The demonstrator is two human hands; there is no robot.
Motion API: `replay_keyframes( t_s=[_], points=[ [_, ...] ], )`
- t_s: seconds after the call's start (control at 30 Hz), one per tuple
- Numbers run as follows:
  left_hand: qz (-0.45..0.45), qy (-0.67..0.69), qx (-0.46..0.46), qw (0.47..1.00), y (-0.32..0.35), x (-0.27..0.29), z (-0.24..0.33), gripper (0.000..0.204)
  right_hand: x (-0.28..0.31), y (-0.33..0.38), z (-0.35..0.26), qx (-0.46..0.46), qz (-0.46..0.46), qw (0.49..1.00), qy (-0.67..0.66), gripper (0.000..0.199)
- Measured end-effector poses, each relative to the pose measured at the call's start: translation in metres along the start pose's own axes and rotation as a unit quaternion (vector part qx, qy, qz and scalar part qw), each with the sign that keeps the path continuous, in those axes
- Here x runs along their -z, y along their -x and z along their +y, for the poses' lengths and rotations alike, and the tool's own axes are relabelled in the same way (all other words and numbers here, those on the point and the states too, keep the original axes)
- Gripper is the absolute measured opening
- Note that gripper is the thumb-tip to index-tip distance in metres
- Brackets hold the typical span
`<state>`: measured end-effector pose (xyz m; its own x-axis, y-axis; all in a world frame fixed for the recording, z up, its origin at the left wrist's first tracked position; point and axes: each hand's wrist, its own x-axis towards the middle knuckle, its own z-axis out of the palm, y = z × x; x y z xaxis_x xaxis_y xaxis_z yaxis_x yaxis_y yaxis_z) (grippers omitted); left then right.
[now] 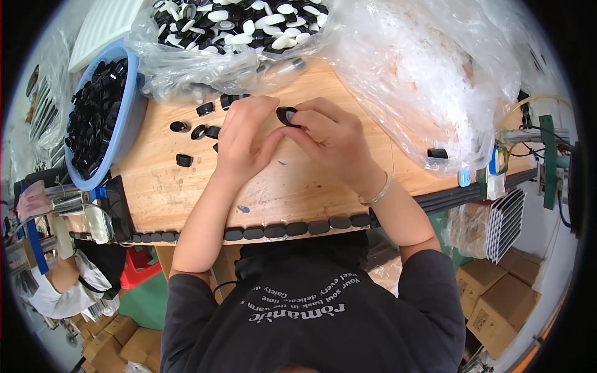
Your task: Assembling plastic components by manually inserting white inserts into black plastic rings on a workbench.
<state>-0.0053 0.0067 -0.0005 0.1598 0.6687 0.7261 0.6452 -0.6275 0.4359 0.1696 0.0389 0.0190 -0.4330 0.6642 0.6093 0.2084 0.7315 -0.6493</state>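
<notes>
Head view, looking down on your wooden workbench: your right hand pinches a small black oval cap between thumb and fingertips, fingers drawn narrow around its rim, while your left hand rests just beside it with fingers curled toward the same piece; whether the left fingertips actually touch the cap cannot be told, since the knuckles hide the contact. The cap sits above the middle of the bench, toward its far half. It reads as a light, stiff moulded plastic part with a smooth, probably slippery skin, so a hold across the short axis of its rim, as you have now, looks the surest purchase; a grip on the domed face would likely slide. To the left of your left hand lie several loose black caps, scattered on the wood and apart from one another. At the far left stands a blue basin filled with black parts. At the far edge, a clear plastic bag holds mixed black and white pieces; a larger crumpled clear bag spreads over the far right. A row of black oval caps lines the near edge of the bench, touching end to end.
</notes>
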Motion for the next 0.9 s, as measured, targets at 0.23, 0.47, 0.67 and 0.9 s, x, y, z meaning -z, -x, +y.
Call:
replay_keyframes(
  t_s=[0.23,0.47,0.67,0.9],
  points=[
    [0.045,-0.014,-0.045,0.998,0.003,-0.009,-0.001,0.05,-0.006,0.006,-0.002,-0.007,0.005,1.0,0.025,0.015],
    [0.063,-0.004,-0.041,0.997,-0.001,-0.014,0.004,0.044,-0.002,0.004,-0.003,-0.002,-0.006,1.0,0.024,0.017],
    [0.063,-0.008,-0.007,0.998,0.001,-0.013,0.003,0.042,0.0,0.002,-0.004,-0.004,-0.028,0.999,0.033,0.015],
    [0.083,-0.007,0.139,0.987,0.005,0.005,-0.004,0.04,0.084,-0.048,0.032,-0.155,0.121,0.975,0.101,0.015]
  ],
)
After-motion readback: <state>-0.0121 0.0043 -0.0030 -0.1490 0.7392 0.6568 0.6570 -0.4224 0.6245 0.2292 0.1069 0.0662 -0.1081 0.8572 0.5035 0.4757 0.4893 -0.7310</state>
